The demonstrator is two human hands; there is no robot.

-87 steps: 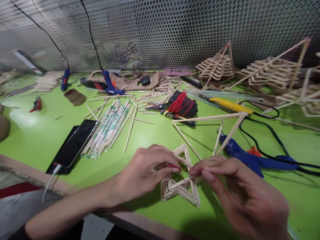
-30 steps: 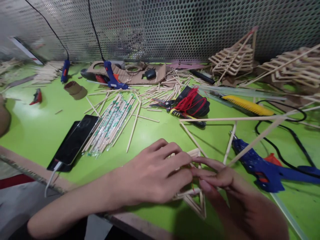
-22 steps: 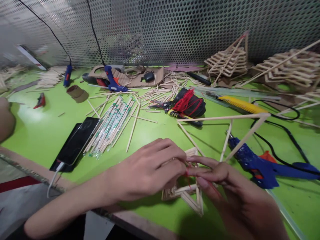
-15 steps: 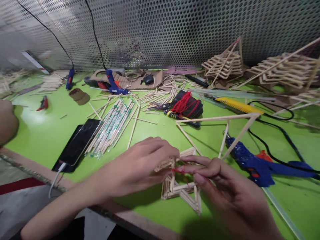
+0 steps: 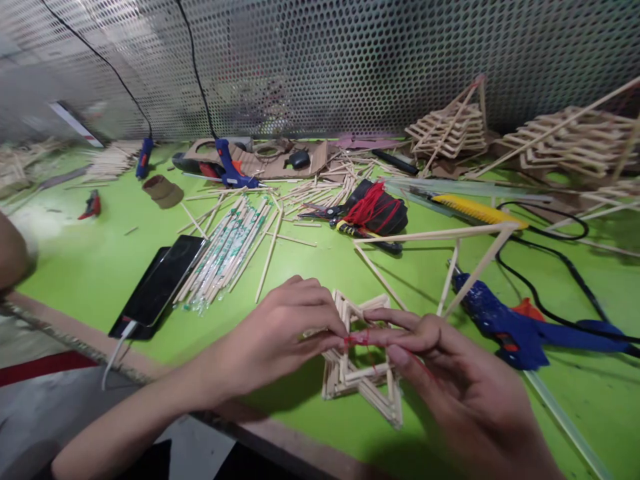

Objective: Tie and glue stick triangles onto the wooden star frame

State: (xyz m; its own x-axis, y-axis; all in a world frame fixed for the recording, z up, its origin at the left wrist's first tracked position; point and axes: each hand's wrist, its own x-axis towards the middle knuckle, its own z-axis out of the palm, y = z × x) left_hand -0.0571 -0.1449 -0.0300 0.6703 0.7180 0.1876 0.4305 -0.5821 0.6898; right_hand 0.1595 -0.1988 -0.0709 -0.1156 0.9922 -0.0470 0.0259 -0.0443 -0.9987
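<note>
Between my hands a short stretch of red string (image 5: 357, 339) runs across the top of a star-shaped frame (image 5: 383, 393) built from stacked thin wooden sticks. My left hand (image 5: 295, 327) pinches the string's left end between thumb and fingertips. On the other side my right hand (image 5: 440, 360) is closed on the string too, thumb against the fingers, with a red strand showing below the thumb. The star frame rests on the green table; my fingers partly cover its upper points. Just behind it stands a larger triangular frame of sticks (image 5: 430, 236).
Right of my hands lies a blue glue gun (image 5: 505, 327) with a black cord. Behind are red string wound on a black bundle (image 5: 377, 208), scissors (image 5: 323, 213) and a yellow cutter (image 5: 475, 210). Phone (image 5: 163, 283) and wrapped sticks (image 5: 227, 250) lie left. Another person's arm (image 5: 11, 253) shows far left.
My left hand's fingertips have drawn in to a tighter pinch on the string, uncovering more of the star frame's upper left. My right hand stays nearly in place. The view shifts slightly.
</note>
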